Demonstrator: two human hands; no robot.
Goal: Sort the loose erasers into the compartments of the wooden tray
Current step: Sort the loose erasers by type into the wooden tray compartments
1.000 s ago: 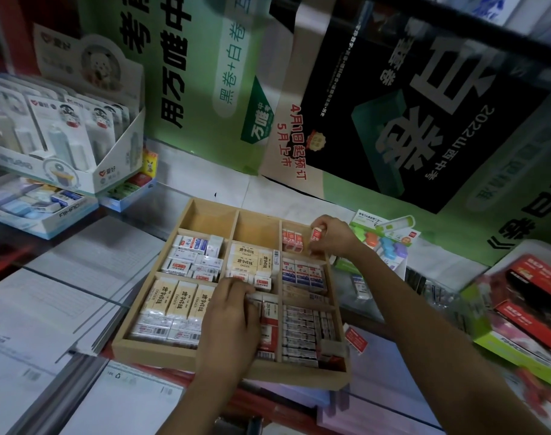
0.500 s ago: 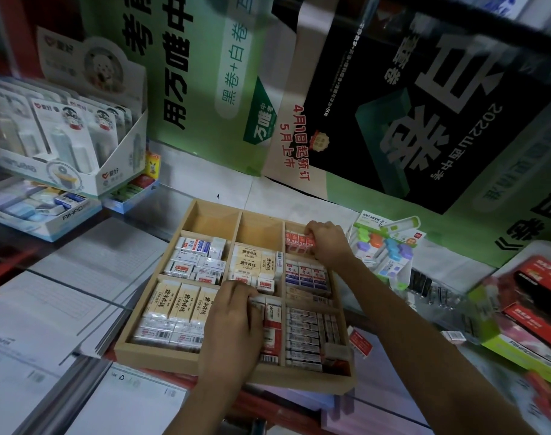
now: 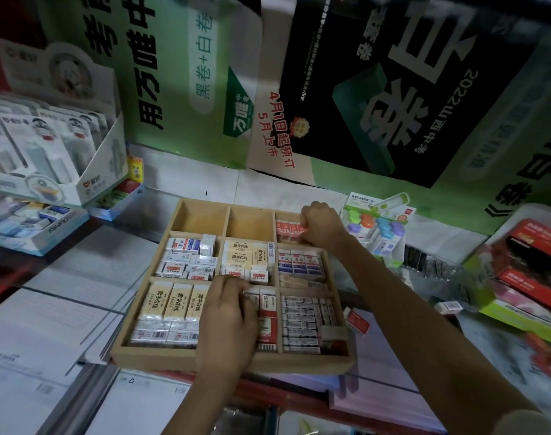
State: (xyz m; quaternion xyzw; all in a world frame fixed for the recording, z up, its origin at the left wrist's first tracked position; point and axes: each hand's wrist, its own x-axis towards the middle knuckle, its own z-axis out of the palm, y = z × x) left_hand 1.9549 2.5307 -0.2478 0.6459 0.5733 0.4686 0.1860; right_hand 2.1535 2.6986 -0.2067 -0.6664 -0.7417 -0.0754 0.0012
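Two hands in the wooden tray (image 3: 233, 361)
The right hand (image 3: 322, 227) curls its fingers on the red erasers (image 3: 288, 229) in the far right box; the left hand (image 3: 227, 315) bends over the near middle box (holding or not, I cannot tell). A loose eraser (image 3: 357, 322) lies beside the tray

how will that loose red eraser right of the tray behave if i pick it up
The red eraser is a small flat block, so probably light and stiff. Its flat faces suggest it won't roll. The printed sleeve may be slightly slippery.
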